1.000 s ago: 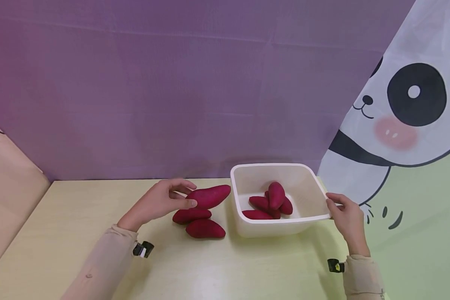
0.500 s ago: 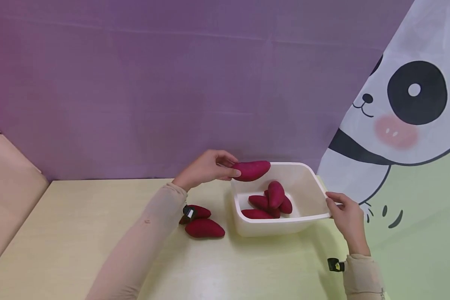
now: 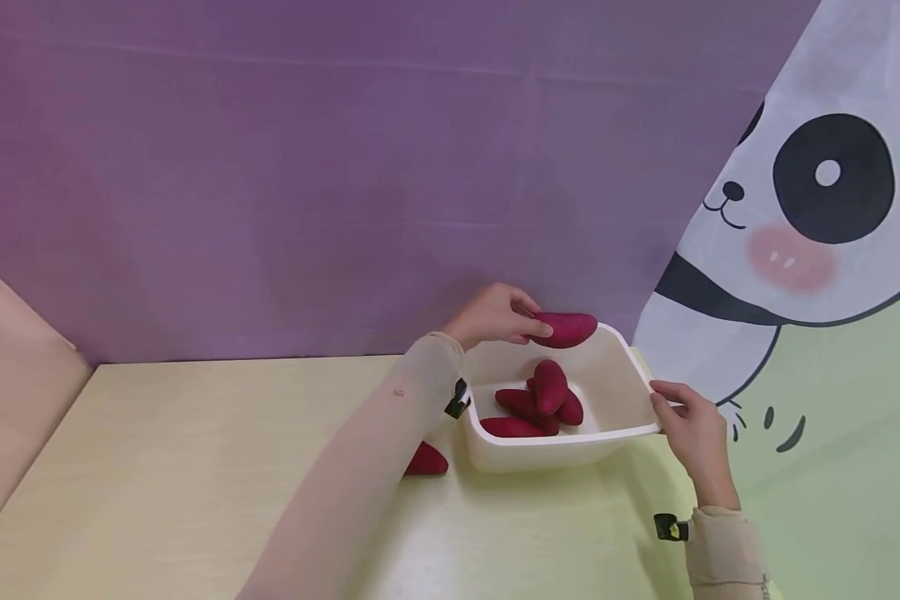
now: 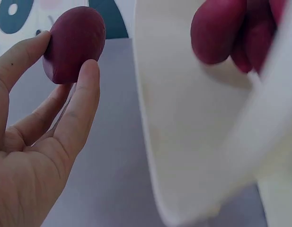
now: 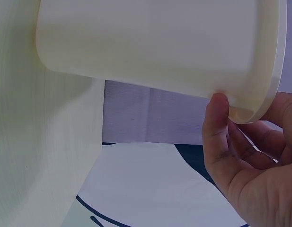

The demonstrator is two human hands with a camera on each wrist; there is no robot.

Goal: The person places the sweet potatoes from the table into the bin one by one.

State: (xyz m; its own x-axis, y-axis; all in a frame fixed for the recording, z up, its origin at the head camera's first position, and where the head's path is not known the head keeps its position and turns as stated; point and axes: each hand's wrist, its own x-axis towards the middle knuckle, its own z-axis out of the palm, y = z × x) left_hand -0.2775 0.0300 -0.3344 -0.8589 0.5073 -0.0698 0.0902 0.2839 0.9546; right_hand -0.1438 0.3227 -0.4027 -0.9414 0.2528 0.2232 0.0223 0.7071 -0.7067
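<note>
My left hand (image 3: 497, 317) pinches a dark red sweet potato (image 3: 567, 330) by its left end, over the far rim of a white plastic tub. In the left wrist view the thumb and fingertips press on the sweet potato (image 4: 75, 43) from opposite sides. The tub (image 3: 562, 454) holds several more sweet potatoes (image 3: 551, 386) in a loose pile. My right hand (image 3: 692, 433) grips the tub's right rim; the right wrist view shows fingers and thumb on either side of the tub's (image 5: 150, 42) edge. One sweet potato (image 3: 427, 460) on the table is partly hidden by my left forearm.
The pale wooden table (image 3: 195, 467) extends left and in front of the tub. A purple backdrop (image 3: 307, 183) stands right behind it, and a panel printed with a panda (image 3: 802, 192) rises at the right. My left sleeve (image 3: 360, 467) crosses the table.
My left hand has carried the sweet potato right and up, from beside the tub to over its far rim. The left forearm now covers part of the table sweet potatoes. My right hand has stayed put.
</note>
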